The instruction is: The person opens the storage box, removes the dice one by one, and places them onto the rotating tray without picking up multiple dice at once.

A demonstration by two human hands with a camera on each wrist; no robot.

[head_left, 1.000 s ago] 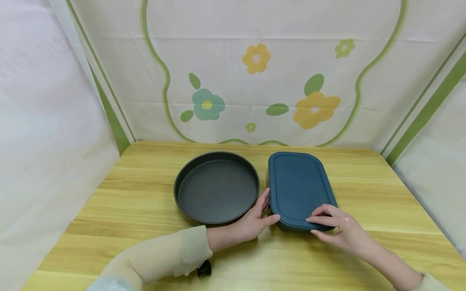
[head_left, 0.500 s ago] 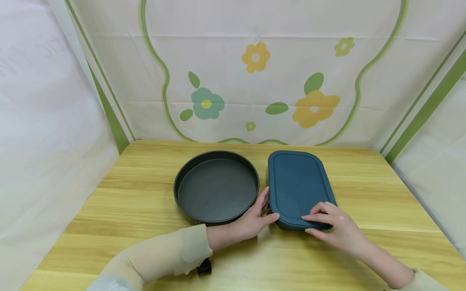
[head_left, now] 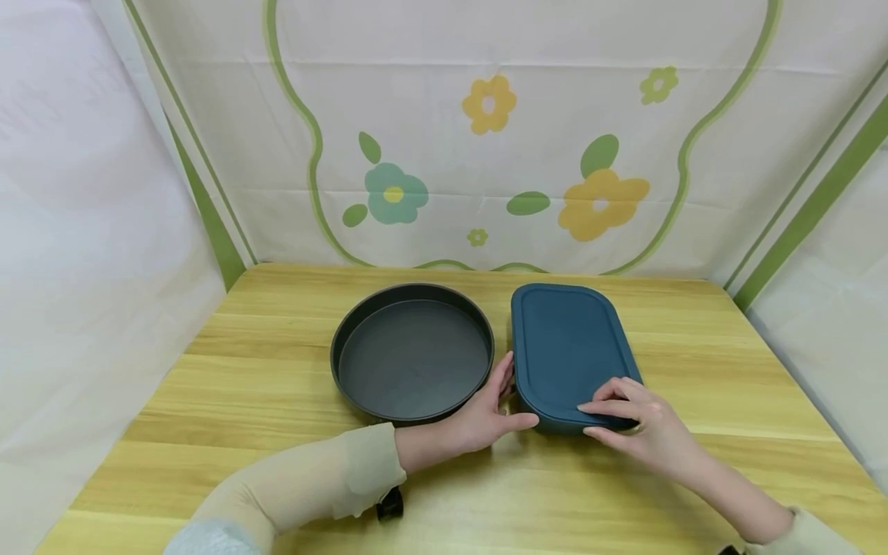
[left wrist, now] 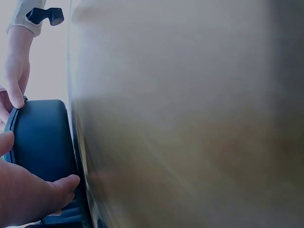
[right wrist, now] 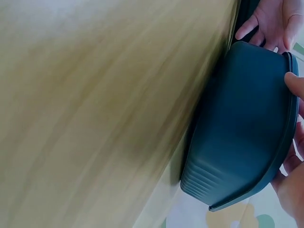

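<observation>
Head view bright, even, soft light; faint shadows under arms. Edges bow slightly (wide lens). Both wrist views: surface [left wrist: 190, 123] smeared, out of focus; box [right wrist: 242, 128] sharper. No glare.

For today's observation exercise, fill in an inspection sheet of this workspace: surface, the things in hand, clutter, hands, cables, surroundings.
Surface: wooden table, pale grain.
Things in hand: dark blue lidded container, lid on, flat on the table; round dark baking pan beside it, nothing in it.
Clutter: nothing seen.
Hands: left hand touches the container's near left corner, thumb along its front edge; right hand has fingers on the lid's near right corner, thumb under its edge.
Cables: nothing seen; a small black clip sits at the left sleeve.
Surroundings: white cloth backdrop with printed flowers.
</observation>
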